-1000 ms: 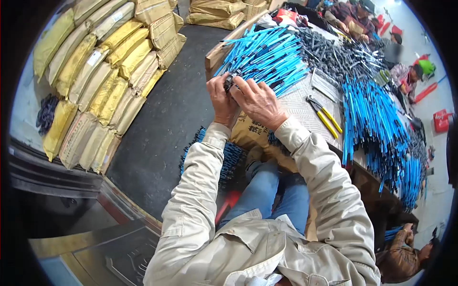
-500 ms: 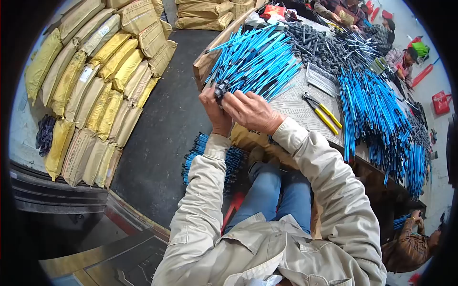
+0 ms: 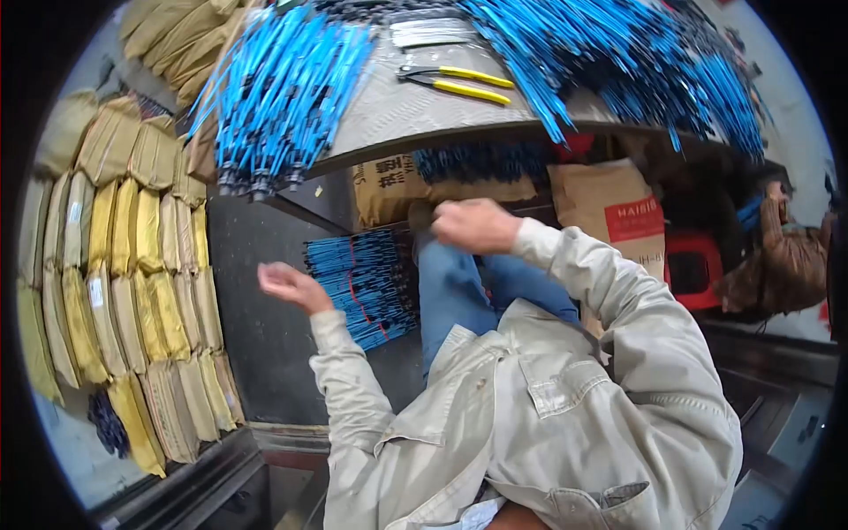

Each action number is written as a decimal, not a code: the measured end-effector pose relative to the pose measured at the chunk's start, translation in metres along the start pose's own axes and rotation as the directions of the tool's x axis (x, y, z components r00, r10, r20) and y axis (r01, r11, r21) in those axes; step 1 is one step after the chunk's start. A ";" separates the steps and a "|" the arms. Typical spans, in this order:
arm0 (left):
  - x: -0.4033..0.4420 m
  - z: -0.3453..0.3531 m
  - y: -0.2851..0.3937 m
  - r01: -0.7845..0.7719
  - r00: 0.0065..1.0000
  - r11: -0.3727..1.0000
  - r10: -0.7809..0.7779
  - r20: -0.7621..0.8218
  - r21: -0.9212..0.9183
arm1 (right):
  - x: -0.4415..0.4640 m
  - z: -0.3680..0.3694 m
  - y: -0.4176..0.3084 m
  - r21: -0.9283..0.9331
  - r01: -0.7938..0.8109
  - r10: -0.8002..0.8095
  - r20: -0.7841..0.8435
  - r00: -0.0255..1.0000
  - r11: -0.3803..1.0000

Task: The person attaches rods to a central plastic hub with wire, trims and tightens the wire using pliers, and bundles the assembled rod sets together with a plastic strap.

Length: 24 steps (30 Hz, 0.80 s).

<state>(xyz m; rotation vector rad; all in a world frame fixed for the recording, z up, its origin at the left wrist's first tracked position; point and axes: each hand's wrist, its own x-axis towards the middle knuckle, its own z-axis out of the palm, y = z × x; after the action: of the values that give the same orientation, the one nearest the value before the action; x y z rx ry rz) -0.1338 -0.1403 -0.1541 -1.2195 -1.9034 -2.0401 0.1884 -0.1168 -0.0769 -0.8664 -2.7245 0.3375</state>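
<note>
My left hand is held out over the dark floor, slightly blurred, its fingers loosely extended and nothing visible in it. It is beside red-tied bundles of blue rods with black ends on the floor. Above my knees, near the table's underside, is my right hand with fingers curled together; whatever may be in them is hidden. A heap of blue rods with black end pieces lies on the table, its black ends over the near edge. Yellow-handled pliers rest to its right.
Stacked yellow and tan sacks line the left. More blue rods hang over the table edge at right. Below stand a brown paper sack and a red stool. Another person sits at far right.
My hands have come off the blue rods and their black ends, moving down and apart from each other. The view has tilted down and turned, showing more floor and the space under the table.
</note>
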 end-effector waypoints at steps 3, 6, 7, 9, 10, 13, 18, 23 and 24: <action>-0.079 -0.029 -0.013 0.085 0.897 0.958 -0.192 0.398 0.272 | -0.083 0.020 0.049 0.169 -0.463 0.491 -0.212 0.845 0.870; -0.152 -0.023 0.008 0.036 0.710 0.965 -0.209 0.673 0.261 | -0.127 0.021 0.082 0.370 -0.759 0.807 0.041 0.589 0.535; -0.166 -0.019 0.024 -0.107 0.638 0.961 -0.131 0.759 0.255 | -0.135 0.026 0.093 0.376 -0.765 0.817 0.035 0.575 0.523; -0.184 -0.006 0.076 -0.147 0.561 0.936 -0.187 0.806 0.320 | -0.150 0.050 0.122 0.409 -0.678 0.791 -0.280 0.544 0.611; -0.188 0.001 0.091 -0.188 0.493 0.901 -0.258 0.831 0.391 | -0.158 0.061 0.138 0.407 -0.638 0.753 -0.429 0.498 0.654; -0.181 0.013 0.091 -0.197 0.438 0.878 -0.320 0.840 0.437 | -0.165 0.089 0.193 0.753 -0.553 0.934 -0.293 0.205 0.358; -0.173 0.033 0.082 -0.312 0.465 0.829 -0.292 0.836 0.464 | -0.182 0.116 0.281 0.845 -0.533 0.994 -0.095 -0.054 0.052; -0.165 0.040 0.083 -0.268 0.482 0.835 -0.315 0.818 0.480 | -0.187 0.148 0.349 0.102 -0.962 0.917 -0.342 0.205 0.253; -0.163 0.043 0.087 -0.244 0.472 0.842 -0.330 0.817 0.481 | -0.173 0.141 0.361 0.122 -0.975 0.932 -0.336 0.137 0.187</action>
<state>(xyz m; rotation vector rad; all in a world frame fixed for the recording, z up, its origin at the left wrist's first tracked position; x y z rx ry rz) 0.0460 -0.1923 -0.1862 -2.2833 -2.6109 -0.5878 0.4715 0.0477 -0.3466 -2.4132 -1.4256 0.1730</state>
